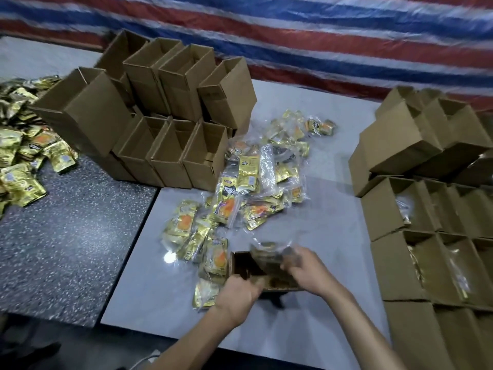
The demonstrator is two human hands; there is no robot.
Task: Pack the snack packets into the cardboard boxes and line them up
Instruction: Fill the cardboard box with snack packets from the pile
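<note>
Lower centre: left hand [237,293] grips the box [245,267]; right hand [306,271] grips packets [266,256], which may snag the rim and spill.

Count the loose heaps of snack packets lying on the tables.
2: a left heap on the dark table, a centre heap on the pale table. The stacked boxes may hide more.

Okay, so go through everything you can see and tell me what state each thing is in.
Front box: open, on the table.
Left hand: grips the front box's near edge.
Right hand: holds a packet bundle at the box mouth.
Left box stack: open, seemingly empty.
Right boxes: open, packets inside, in rows.
Loose packets: heaped, unpacked.
</note>
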